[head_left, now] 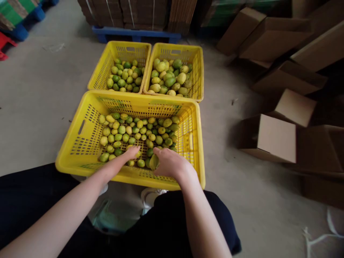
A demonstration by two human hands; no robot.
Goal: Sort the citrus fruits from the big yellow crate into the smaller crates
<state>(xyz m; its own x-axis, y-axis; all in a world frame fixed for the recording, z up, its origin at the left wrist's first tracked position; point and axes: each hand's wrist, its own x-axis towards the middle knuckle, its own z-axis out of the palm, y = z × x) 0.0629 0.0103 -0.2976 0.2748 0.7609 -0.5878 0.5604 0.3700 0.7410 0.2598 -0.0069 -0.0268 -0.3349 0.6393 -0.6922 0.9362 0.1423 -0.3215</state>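
Observation:
In front of me is a large yellow plastic crate [63, 150], its bottom covered with loose green and yellow lemons [125, 137]. Both of my hands reach down inside it. My left hand [132, 152] has its fingers curled over a small yellow lemon [138, 154] near the middle of the front part; its thumb is hidden. To the right, my right hand [170, 162] grips a larger greenish-yellow lemon [154, 162] between thumb and fingers, just above the other fruit. Bare mesh floor of the crate shows between some lemons.
Behind stand two smaller yellow crates, the left one [92, 77] with small lemons, the right one [200, 77] with larger fruit. A blue pallet [137, 34] bears bundled flat cardboard [139, 14]. Open cardboard boxes [276, 138] lie on the right. A green stool [115, 216] is below me.

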